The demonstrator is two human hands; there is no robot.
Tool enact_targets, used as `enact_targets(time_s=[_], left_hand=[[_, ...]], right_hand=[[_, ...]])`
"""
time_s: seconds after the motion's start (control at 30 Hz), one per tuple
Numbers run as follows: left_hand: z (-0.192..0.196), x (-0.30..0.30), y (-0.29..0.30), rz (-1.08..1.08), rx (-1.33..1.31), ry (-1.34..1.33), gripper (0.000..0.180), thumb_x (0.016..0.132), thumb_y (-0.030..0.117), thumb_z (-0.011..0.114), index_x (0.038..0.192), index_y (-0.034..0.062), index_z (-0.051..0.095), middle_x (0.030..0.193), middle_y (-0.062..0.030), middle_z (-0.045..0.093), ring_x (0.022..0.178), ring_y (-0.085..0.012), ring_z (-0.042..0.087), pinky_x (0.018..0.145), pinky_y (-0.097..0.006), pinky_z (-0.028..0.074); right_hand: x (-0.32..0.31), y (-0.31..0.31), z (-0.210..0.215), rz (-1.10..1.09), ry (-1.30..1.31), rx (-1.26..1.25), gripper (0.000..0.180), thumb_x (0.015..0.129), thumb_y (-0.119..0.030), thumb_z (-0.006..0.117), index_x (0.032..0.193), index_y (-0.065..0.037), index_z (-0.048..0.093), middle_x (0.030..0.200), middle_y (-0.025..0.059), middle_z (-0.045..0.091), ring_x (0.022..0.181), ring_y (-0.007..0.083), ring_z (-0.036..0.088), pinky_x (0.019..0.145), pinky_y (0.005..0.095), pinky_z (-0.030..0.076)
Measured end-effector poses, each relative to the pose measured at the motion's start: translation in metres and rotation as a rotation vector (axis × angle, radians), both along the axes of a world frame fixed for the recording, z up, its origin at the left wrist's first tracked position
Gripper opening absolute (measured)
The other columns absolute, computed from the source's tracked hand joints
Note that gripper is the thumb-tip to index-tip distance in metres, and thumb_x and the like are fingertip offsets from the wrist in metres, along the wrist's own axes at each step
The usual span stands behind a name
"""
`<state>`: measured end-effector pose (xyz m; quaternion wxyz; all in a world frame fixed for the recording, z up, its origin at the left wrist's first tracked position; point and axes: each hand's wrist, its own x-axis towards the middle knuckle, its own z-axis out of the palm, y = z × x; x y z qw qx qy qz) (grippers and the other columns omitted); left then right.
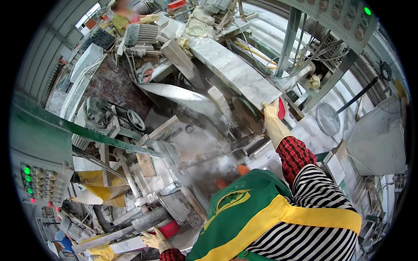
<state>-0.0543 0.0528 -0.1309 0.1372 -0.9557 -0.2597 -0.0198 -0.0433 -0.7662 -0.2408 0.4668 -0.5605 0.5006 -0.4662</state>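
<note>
My right hand (272, 118), in a cream rubber glove, is closed at the near end of a long white-grey marble slab (239, 65). A red patch (281, 108) shows right beside its fingers; what it belongs to is unclear. At the lower left, my left hand (156, 240), gloved alike, has its fingers bent at the end of a narrow white strip (127, 245). A red rounded piece (170, 229) sits just beyond it, next to a dusty grey roller (150, 219). The undersides of both hands are hidden.
A wet, dusty machine bed (191, 143) with a curved metal guard (178, 93) lies between my arms. Control panels stand left (39, 182) and upper right (344, 17). A round plate on a rod (328, 119) stands right. Another person (126, 17) works at the far end.
</note>
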Motion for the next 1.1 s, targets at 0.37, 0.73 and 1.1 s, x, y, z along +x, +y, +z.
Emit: enact_targets(time_s=[0.37, 0.73, 1.1], left_hand=[[-0.005, -0.023, -0.002, 0.007, 0.059, -0.048, 0.087, 0.085, 0.06, 0.066, 0.15, 0.0114, 0.035, 0.149, -0.0247, 0.035, 0.129, -0.0429, 0.039, 0.108, -0.051, 0.036], [0.005, -0.035, -0.022, -0.078, 0.103, -0.313, 0.083, 0.092, 0.058, 0.057, 0.15, 0.003, 0.035, 0.151, -0.0268, 0.036, 0.133, -0.0444, 0.038, 0.111, -0.052, 0.033], [0.029, -0.005, 0.062, 0.241, -0.316, -0.078, 0.102, 0.082, 0.067, 0.065, 0.15, -0.0004, 0.03, 0.151, -0.0293, 0.034, 0.14, -0.0452, 0.031, 0.116, -0.053, 0.025]], right_hand=[[-0.003, 0.035, 0.094, 0.362, 0.281, 0.517, 0.103, 0.089, -0.025, 0.065, 0.148, 0.005, -0.013, 0.074, 0.0205, 0.07, 0.049, 0.0291, 0.065, 0.043, 0.0404, 0.054], [-0.031, 0.064, 0.155, 0.42, 0.789, -0.618, 0.062, 0.082, -0.029, 0.069, 0.135, -0.004, 0.05, 0.11, 0.0229, 0.063, 0.104, 0.0419, 0.059, 0.089, 0.0499, 0.048], [0.016, 0.064, 0.169, 0.833, 1.392, -0.585, 0.091, 0.081, -0.043, 0.072, 0.153, -0.006, 0.032, 0.155, 0.0255, 0.035, 0.14, 0.0404, 0.038, 0.115, 0.0443, 0.035]])
